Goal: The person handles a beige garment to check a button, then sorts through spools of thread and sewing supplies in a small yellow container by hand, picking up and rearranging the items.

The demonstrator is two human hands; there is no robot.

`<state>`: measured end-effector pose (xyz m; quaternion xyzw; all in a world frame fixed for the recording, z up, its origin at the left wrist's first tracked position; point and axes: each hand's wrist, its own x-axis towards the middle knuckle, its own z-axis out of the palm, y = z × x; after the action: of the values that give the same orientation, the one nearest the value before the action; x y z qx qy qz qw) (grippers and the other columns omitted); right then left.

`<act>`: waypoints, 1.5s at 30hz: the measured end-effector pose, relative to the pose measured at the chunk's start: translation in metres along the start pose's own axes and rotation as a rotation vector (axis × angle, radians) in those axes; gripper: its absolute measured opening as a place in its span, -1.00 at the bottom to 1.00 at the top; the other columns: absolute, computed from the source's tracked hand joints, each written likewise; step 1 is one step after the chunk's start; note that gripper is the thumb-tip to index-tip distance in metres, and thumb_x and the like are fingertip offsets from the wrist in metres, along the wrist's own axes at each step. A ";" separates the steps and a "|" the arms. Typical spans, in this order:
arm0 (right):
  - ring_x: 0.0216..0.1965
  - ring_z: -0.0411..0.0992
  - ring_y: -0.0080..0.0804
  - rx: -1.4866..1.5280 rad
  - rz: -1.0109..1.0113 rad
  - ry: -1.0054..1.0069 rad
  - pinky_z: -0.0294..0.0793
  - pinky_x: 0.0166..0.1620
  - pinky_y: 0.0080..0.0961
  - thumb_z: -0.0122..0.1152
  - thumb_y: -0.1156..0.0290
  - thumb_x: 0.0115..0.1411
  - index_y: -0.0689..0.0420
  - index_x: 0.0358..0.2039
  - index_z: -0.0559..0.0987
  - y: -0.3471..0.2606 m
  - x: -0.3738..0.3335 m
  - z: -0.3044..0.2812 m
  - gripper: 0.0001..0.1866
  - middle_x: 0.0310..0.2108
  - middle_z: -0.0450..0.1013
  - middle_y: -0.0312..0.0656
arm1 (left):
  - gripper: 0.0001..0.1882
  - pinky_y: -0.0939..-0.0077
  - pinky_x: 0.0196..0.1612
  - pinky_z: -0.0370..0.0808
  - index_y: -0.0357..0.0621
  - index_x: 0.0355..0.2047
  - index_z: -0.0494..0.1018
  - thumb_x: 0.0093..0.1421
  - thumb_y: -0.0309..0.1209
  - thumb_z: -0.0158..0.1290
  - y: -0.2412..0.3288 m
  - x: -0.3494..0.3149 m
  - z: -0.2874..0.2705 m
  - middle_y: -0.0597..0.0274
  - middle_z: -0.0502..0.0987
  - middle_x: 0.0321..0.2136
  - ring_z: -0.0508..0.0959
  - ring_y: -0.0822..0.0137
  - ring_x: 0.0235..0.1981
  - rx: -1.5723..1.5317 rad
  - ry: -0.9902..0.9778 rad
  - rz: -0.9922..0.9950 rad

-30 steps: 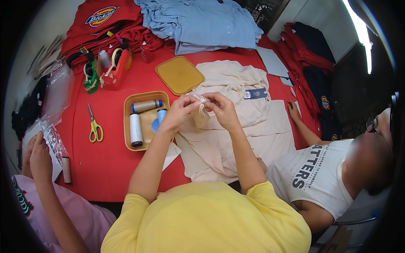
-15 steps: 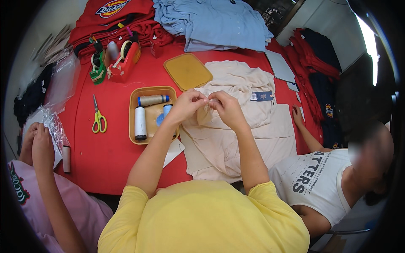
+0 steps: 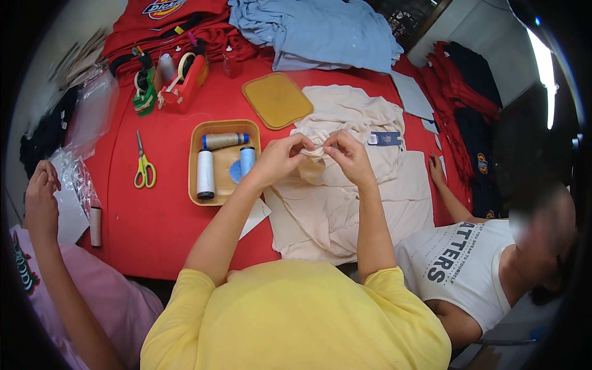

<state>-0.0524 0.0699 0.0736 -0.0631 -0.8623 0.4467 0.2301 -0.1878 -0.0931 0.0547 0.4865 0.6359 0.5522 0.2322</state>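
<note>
Red cloth covers the table (image 3: 160, 216), where three people sit along the near edge. Since the earlier frames the middle person's hands have stayed pinched together on the cream garment (image 3: 345, 197); the view has tipped a little, and the co-worker's hand at the left edge has lifted slightly.

At the left edge a co-worker's hand (image 3: 42, 191) rests on clear plastic bags (image 3: 77, 166), one small cream spool (image 3: 95, 226) standing beside them. One pair of yellow-handled scissors (image 3: 143, 166) lies flat near the middle of the table's left half. One red tape dispenser (image 3: 184, 77) sits toward the far edge.

One tan tray (image 3: 196, 132) holds three thread spools: a white one (image 3: 205, 174) upright, a beige one (image 3: 223, 140) on its side, a light blue one (image 3: 247, 159) upright. One tan lid (image 3: 277, 100) lies just beyond it.

At the centre the left hand (image 3: 280, 161) and right hand (image 3: 348, 157) meet, fingers closed on a bunched fold of the cream garment, which spreads from the middle down to the near edge. One dark blue tag (image 3: 385, 138) lies on it.

Toward the far edge lie a light blue shirt (image 3: 320, 31) and red garments (image 3: 166, 18). At the right edge another co-worker's hand (image 3: 436, 171) touches the cloth.
</note>
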 end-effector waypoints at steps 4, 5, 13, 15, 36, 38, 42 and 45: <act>-0.35 0.39 -0.52 0.121 0.055 0.042 0.38 -0.23 -0.57 0.14 0.54 0.11 0.27 -0.40 0.48 0.006 0.001 -0.001 -0.93 -0.39 0.43 -0.25 | -0.69 0.38 -0.14 0.45 -0.17 -0.14 0.45 0.06 -0.48 0.11 0.000 -0.005 0.009 0.16 0.58 -0.38 0.55 0.23 -0.29 -0.112 0.114 0.044; -0.35 0.39 -0.54 0.142 0.070 0.057 0.38 -0.23 -0.58 0.15 0.55 0.11 0.28 -0.40 0.48 0.009 0.001 -0.002 -0.93 -0.39 0.44 -0.25 | -0.68 0.37 -0.14 0.44 -0.15 -0.13 0.45 0.05 -0.48 0.12 0.002 -0.006 0.010 0.17 0.58 -0.37 0.54 0.22 -0.29 -0.028 0.142 0.049; -0.38 0.37 -0.63 0.252 0.121 0.109 0.35 -0.26 -0.70 0.17 0.56 0.14 0.27 -0.38 0.48 0.009 0.005 -0.002 -0.94 -0.42 0.43 -0.31 | -0.64 0.33 -0.18 0.38 -0.01 -0.11 0.49 0.03 -0.36 0.17 -0.007 -0.013 0.020 0.22 0.59 -0.42 0.52 0.19 -0.31 0.309 0.354 0.240; -0.38 0.38 -0.62 0.235 0.066 0.086 0.36 -0.25 -0.69 0.17 0.57 0.13 0.27 -0.38 0.48 0.005 0.007 0.001 -0.93 -0.43 0.44 -0.30 | -0.67 0.34 -0.16 0.37 -0.02 -0.15 0.50 0.04 -0.31 0.17 -0.001 -0.016 0.024 0.21 0.58 -0.44 0.52 0.18 -0.32 0.170 0.284 0.046; -0.27 0.46 -0.53 0.246 0.146 -0.061 0.46 -0.18 -0.61 0.11 0.62 0.12 0.29 -0.09 0.44 -0.017 0.010 0.006 -0.70 -0.25 0.48 -0.18 | -0.66 0.53 -0.30 0.40 -0.25 -0.26 0.48 0.01 -0.32 0.25 0.000 0.005 -0.007 0.25 0.54 -0.43 0.49 0.43 -0.40 -0.071 0.063 -0.137; -0.27 0.44 -0.55 0.216 0.187 -0.071 0.47 -0.17 -0.62 0.10 0.65 0.13 0.32 -0.12 0.44 -0.014 0.010 0.005 -0.74 -0.27 0.46 -0.19 | -0.66 0.58 -0.34 0.40 -0.28 -0.28 0.48 0.02 -0.32 0.25 -0.002 0.005 -0.007 0.30 0.52 -0.45 0.47 0.50 -0.42 -0.160 0.049 -0.140; -0.31 0.45 -0.56 0.189 0.215 -0.057 0.49 -0.20 -0.63 0.08 0.67 0.15 0.34 -0.16 0.45 -0.018 0.010 0.008 -0.78 -0.33 0.48 -0.21 | -0.68 0.59 -0.30 0.40 -0.30 -0.29 0.49 0.03 -0.31 0.25 0.000 0.004 -0.006 0.32 0.52 -0.44 0.46 0.52 -0.42 -0.256 0.040 -0.187; -0.33 0.47 -0.55 0.136 0.199 -0.038 0.47 -0.23 -0.61 0.10 0.61 0.12 0.31 -0.18 0.49 -0.024 0.010 0.009 -0.79 -0.33 0.51 -0.19 | -0.68 0.60 -0.30 0.40 -0.30 -0.28 0.50 0.06 -0.29 0.22 -0.005 0.002 -0.006 0.32 0.53 -0.44 0.46 0.52 -0.42 -0.268 0.054 -0.172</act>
<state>-0.0630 0.0518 0.0914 -0.1243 -0.8236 0.5260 0.1719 -0.1954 -0.0934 0.0521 0.3801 0.6018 0.6230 0.3243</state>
